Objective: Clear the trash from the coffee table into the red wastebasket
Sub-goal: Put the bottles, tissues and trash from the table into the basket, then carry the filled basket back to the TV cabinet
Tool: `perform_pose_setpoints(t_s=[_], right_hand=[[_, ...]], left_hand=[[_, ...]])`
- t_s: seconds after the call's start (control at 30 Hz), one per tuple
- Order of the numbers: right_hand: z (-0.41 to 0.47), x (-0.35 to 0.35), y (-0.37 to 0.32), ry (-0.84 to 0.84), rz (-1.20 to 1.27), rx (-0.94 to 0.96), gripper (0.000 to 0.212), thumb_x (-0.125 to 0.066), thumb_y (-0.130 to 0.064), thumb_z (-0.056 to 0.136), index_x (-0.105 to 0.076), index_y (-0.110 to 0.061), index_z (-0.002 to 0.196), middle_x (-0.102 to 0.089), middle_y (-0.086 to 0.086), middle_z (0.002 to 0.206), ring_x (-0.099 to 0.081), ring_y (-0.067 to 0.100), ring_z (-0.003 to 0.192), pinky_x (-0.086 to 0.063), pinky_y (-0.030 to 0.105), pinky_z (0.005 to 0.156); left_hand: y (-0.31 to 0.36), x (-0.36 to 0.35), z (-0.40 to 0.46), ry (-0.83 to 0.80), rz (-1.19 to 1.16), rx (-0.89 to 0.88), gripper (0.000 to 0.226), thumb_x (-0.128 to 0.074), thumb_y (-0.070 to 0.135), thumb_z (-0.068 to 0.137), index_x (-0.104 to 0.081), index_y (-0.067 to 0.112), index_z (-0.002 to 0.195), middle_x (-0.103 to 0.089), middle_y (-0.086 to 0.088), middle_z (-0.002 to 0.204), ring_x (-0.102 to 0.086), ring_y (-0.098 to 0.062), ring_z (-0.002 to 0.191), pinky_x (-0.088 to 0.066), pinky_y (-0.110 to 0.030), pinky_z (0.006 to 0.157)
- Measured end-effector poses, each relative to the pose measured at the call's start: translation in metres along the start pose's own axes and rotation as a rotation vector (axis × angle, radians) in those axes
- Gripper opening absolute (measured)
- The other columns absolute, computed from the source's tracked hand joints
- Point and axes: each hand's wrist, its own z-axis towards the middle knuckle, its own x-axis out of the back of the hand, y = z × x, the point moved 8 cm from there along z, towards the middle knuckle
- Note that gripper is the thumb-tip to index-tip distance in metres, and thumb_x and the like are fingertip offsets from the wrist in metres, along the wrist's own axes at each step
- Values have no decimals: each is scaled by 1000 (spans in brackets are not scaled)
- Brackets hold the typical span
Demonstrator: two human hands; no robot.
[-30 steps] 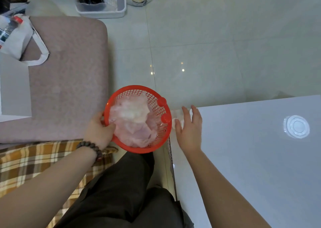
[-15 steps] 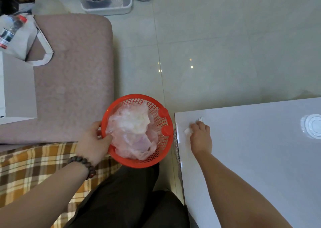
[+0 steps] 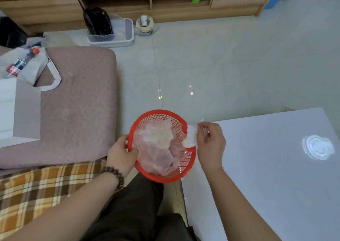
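Observation:
The red wastebasket [image 3: 185, 165], a round mesh basket, sits tilted just left of the white coffee table [image 3: 266, 176], above my knees. Crumpled clear plastic [image 3: 156, 145] fills it. My left hand [image 3: 122, 153] grips its left rim, thumb inside. My right hand [image 3: 210, 143] pinches a white crumpled tissue [image 3: 190, 137] over the basket's right rim, at the table's near left corner. A clear plastic cup lid [image 3: 318, 147] lies flat on the table at the right.
A pink-brown cushioned seat [image 3: 79, 102] with a white box [image 3: 18, 110], a tote bag and a bottle [image 3: 21, 63] lies to the left. A plaid blanket [image 3: 36, 191] is at lower left. A wooden shelf unit [image 3: 128, 0] and a plastic bin [image 3: 112, 32] stand across the tiled floor.
My right hand picked the tissue off the table's corner and carried it left over the basket's rim. The view tilted up, showing the shelf. My left hand still holds the basket.

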Motion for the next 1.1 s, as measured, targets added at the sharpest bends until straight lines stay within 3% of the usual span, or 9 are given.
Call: perform_pose_setpoints(t_s=[0.13, 0.3, 0.43, 0.53, 0.7, 0.83, 0.97, 1.1], right_hand=[[-20, -3, -56, -90, 5, 194, 15, -54, -7, 86, -62, -16, 95, -55, -3, 102, -54, 10, 89, -43, 15, 72], [-45, -43, -49, -358, -215, 197, 30, -49, -19, 93, -54, -21, 123, -46, -2, 134, -42, 13, 124, -42, 27, 102], [-58, -71, -37, -541, -352, 175, 50, -44, -33, 95, -30, -27, 143, -32, -2, 151, -35, 16, 135, -35, 31, 109], [-63, -89, -45, -665, -498, 283, 59, -43, -39, 95, -18, -28, 147, -20, -2, 157, -21, 16, 142, -23, 31, 114], [-50, -71, -80, -475, -185, 261, 48, -42, -34, 96, -29, -29, 142, -30, -6, 151, -27, 12, 138, -26, 26, 109], [-24, -49, -73, -210, -92, 154, 44, -44, -24, 95, -37, -22, 138, -36, -2, 145, -36, 12, 131, -36, 26, 102], [-16, -62, -41, -251, -149, -95, 46, -43, -23, 97, -33, -17, 142, -36, 5, 147, -37, 20, 133, -32, 26, 102], [-15, -93, -32, -386, 43, -323, 50, -43, -33, 97, -29, -23, 144, -46, 4, 142, -54, 17, 115, -43, 11, 80]], left_hand=[[17, -13, -16, -3, -16, -38, 32, -61, 22, 86, -53, 24, 117, -63, 7, 95, -65, -16, 86, -58, -32, 65], [36, -20, -33, -21, -71, -96, 27, -61, 21, 86, -50, 35, 107, -53, 25, 85, -57, 2, 74, -44, -9, 45], [38, -11, -38, -15, -110, -113, 28, -61, 18, 87, -51, 34, 107, -55, 22, 87, -58, 0, 73, -43, -8, 41], [28, -1, -37, 2, -100, -94, 27, -60, 24, 88, -53, 29, 113, -59, 13, 94, -61, -4, 77, -46, -11, 46], [9, 22, -26, 24, -96, -32, 35, -58, 25, 88, -53, 20, 122, -65, 0, 104, -65, -19, 90, -55, -25, 61], [2, 43, -7, 47, -179, 32, 33, -58, 25, 89, -51, 19, 121, -64, -1, 101, -67, -23, 82, -57, -32, 61], [1, 68, 13, 94, -226, 42, 22, -59, 23, 88, -46, 28, 105, -56, 12, 84, -63, -15, 77, -54, -31, 62], [4, 88, 35, 110, -308, 52, 22, -60, 22, 88, -45, 31, 102, -54, 16, 82, -60, -11, 75, -50, -24, 57]])
